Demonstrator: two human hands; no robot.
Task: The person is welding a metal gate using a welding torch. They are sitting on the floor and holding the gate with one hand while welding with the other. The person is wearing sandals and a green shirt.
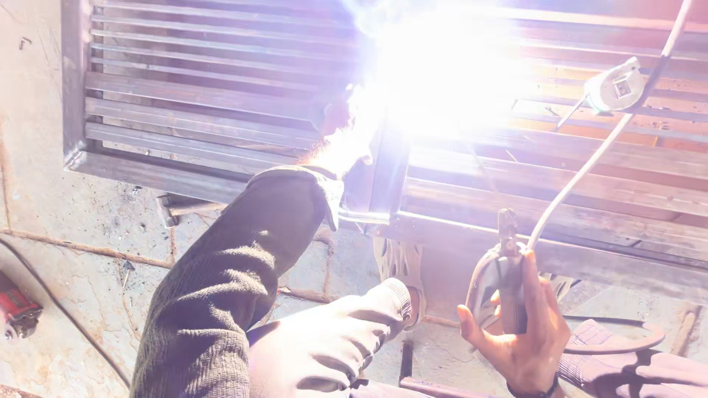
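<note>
At the grille's lower rail: both hands work over a metal frame lying on a concrete floor.
Right fingers [532, 291]: curled shut around the dark handle of a clamp, thumb out to the left, index finger straight up along the handle.
Right hand [520, 335]: low in the view, palm toward the camera, a dark band at the wrist.
Clamp [503, 276]: upright in the right hand, its tip just below the lower rail; a white cable [590, 166] rises from it, curving up and right out of the top edge.
Left hand [341, 125]: stretched forward onto the grille, mostly swallowed by glare; whether its fingers are wide, narrow or holding something I cannot tell.
Left sleeve [221, 287]: dark ribbed knit, running from the bottom edge up to the glare.
Glare [435, 66]: a white burst over the grille's top middle, hiding whatever lies under it.
Grille [206, 96]: flat horizontal metal slats in a rectangular frame, a vertical post near the middle.
White tool [616, 87]: lying on the slats at right, touching the cable.
Knee [332, 343]: pale trousers, between the two arms.
Floor [66, 214]: cracked, stained concrete in bright sun.
Red tool [15, 313]: at the left edge on the floor, well apart from the hands.
</note>
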